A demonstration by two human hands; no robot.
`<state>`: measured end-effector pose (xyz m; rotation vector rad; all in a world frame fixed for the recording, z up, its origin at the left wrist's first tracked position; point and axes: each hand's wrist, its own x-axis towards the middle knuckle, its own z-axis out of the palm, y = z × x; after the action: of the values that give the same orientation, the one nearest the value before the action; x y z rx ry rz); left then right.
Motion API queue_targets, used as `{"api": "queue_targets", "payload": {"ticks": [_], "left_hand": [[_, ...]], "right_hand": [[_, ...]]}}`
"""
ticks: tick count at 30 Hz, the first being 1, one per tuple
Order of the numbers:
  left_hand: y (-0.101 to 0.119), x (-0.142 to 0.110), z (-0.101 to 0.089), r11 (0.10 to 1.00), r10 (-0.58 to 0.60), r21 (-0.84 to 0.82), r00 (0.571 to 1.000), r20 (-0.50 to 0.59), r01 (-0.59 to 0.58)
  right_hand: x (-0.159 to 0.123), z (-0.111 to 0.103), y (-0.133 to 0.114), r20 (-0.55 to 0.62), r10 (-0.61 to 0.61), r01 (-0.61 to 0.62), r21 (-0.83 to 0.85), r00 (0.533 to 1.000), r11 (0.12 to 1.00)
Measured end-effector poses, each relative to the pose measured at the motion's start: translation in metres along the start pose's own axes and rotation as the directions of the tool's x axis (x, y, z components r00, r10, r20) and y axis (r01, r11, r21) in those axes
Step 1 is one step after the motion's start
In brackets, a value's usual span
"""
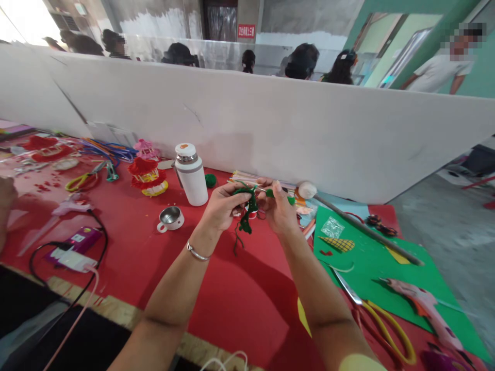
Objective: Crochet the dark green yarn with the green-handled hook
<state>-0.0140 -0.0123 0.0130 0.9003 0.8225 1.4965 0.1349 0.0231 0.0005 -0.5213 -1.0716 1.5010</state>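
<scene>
My left hand (221,210), a bracelet on its wrist, pinches a small dark green crochet piece (247,220) in front of me, above the red tabletop. A loose strand of yarn (238,241) dangles below it. In my right hand (282,212) is a crochet hook (269,192) with a green handle, its thin metal shaft reaching the top of the piece. My fingers partly hide both the stitches and the hook's tip. A ball of green yarn (210,180) lies behind my left hand, beside a white thermos (191,178).
A steel-lined cup (170,219) stands left of my forearm. Craft pagodas (146,178) and a purple power strip (77,241) are further left. On the right, scissors (381,322), a pink glue gun (425,306) and a stick (367,229) lie over green sheet. A white partition (270,123) borders the table's back.
</scene>
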Motion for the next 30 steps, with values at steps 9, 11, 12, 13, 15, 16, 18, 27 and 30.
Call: {"api": "queue_targets", "payload": {"ticks": [9, 11, 12, 13, 15, 16, 18, 27, 30], "left_hand": [[-0.002, 0.002, -0.003, 1.0, -0.009, -0.015, 1.0, 0.011, 0.009], [-0.002, 0.002, -0.001, 0.999, 0.007, -0.035, 1.0, -0.029, -0.008], [-0.002, 0.002, 0.0, 0.999, 0.024, -0.039, 0.998, -0.054, -0.026], [-0.002, 0.002, 0.002, 0.998, 0.046, -0.037, 0.996, -0.079, -0.049], [0.0, 0.001, 0.005, 0.995, 0.097, -0.021, 0.988, -0.12, -0.101], [0.0, 0.001, 0.006, 0.992, 0.123, -0.013, 0.983, -0.135, -0.126], [0.001, 0.0, 0.008, 0.988, 0.156, 0.002, 0.976, -0.152, -0.157], [-0.004, 0.001, 0.009, 0.99, 0.143, 0.004, 0.981, -0.13, -0.144], [-0.002, 0.0, 0.009, 0.989, 0.146, -0.008, 0.983, -0.112, -0.148]], "right_hand": [[-0.002, 0.003, -0.001, 0.027, 0.023, -0.024, 0.019, 0.999, 1.0], [-0.001, -0.001, -0.004, -0.003, 0.023, -0.023, -0.002, 1.0, 1.0], [0.0, -0.004, -0.004, -0.023, 0.022, -0.022, -0.005, 0.999, 1.0], [0.001, -0.006, -0.005, -0.044, 0.021, -0.021, -0.005, 0.999, 1.0], [0.004, -0.011, -0.007, -0.071, 0.019, -0.02, -0.01, 0.997, 1.0], [0.005, -0.013, -0.007, -0.078, 0.018, -0.019, -0.017, 0.997, 1.0], [0.007, -0.015, -0.008, -0.087, 0.016, -0.019, -0.027, 0.996, 0.999], [0.004, -0.011, -0.008, -0.066, -0.007, 0.005, -0.032, 0.998, 0.999], [0.004, -0.011, -0.008, -0.064, -0.006, 0.004, -0.027, 0.998, 1.0]]}}
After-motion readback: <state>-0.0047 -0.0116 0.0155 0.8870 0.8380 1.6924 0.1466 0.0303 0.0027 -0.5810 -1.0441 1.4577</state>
